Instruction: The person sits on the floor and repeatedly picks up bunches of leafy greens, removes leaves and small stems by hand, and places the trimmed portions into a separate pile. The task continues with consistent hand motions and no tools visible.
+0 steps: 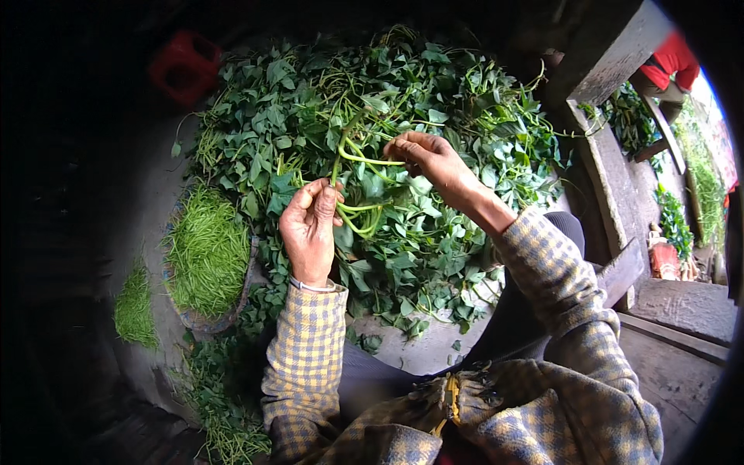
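My left hand (312, 226) pinches a green leafy vine (335, 165) upright between thumb and fingers. Several pale, curved stalks branch off the vine to the right. At the end of one stalk is my right hand (427, 158), its fingertips closed on it; the exact grip is partly hidden behind the fingers. Below and behind both hands spreads a large heap of leafy vines (273, 116), which look like sweet potato greens.
To the left stands a round basket (250, 285) full of thin green stalks (209, 250). Another small pile of cut stalks (135, 308) lies on the floor. A red plastic container (185, 67) is at upper left. Past a doorway, a person in red (674, 64) appears beside more greens.
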`<state>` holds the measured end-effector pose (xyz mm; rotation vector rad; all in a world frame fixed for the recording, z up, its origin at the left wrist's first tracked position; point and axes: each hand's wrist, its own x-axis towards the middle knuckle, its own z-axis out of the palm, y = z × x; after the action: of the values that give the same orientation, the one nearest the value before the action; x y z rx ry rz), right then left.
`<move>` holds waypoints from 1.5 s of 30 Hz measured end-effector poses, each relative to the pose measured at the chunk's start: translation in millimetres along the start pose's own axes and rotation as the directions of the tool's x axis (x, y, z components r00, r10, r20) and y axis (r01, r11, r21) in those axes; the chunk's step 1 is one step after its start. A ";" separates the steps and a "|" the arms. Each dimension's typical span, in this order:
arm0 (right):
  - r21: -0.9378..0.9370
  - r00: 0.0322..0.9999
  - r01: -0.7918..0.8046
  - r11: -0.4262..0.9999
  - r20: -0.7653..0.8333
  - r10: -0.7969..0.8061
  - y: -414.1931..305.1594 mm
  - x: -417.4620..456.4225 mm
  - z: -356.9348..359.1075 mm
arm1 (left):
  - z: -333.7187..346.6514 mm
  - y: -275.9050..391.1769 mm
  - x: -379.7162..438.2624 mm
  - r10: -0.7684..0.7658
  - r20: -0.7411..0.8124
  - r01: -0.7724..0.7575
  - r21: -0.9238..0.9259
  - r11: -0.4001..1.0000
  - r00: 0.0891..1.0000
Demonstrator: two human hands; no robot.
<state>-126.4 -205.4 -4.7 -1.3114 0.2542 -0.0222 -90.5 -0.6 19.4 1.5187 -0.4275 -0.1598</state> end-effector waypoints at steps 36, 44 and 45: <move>-0.558 0.904 0.426 0.712 0.242 -0.351 18.5 -24.6 28.5 | 6.8 -39.4 3.6 -0.104 0.258 0.097 0.040 0.994 0.960; 0.141 0.984 -0.057 0.988 0.177 0.031 18.5 -8.8 12.3 | 2.4 -29.1 4.8 -0.085 0.275 0.070 0.063 0.996 0.958; 0.109 0.986 -0.041 0.993 0.168 0.023 22.1 -7.2 12.9 | 2.4 -28.6 4.1 -0.095 0.265 0.080 0.067 0.995 0.960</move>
<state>-133.6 -186.2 -21.5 -1.1899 0.1295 0.0991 -83.0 -6.0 -8.1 1.5770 -0.5842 -0.4298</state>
